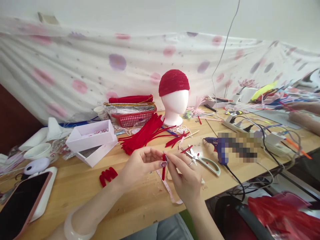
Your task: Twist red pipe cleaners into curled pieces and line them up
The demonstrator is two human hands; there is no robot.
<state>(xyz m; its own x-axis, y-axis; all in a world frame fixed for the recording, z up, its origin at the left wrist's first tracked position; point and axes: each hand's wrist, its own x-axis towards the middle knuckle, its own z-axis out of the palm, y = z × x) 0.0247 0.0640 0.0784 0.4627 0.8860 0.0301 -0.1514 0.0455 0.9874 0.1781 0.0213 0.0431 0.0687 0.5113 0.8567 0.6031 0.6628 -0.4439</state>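
Over the table's front part, my left hand (142,165) and my right hand (185,175) meet fingertip to fingertip. Both pinch a short red pipe cleaner (163,174), whose lower end hangs below the fingers. A coiled red pipe cleaner piece (108,176) lies by my left forearm. Behind my hands spreads a bundle of long red pipe cleaners (143,135). Under my right hand runs a pink measuring tape (168,191), partly covered. Scissors (208,165) with pale green handles rest open just beyond my right hand.
A white foam head (175,103) wears a red cap (174,82). Left of it are a red basket (133,118) and white boxes (87,135); a phone (23,200) lies nearer. Rightward are a blue glue gun (221,148), a power strip (240,128), cables and another person's arm (303,121).
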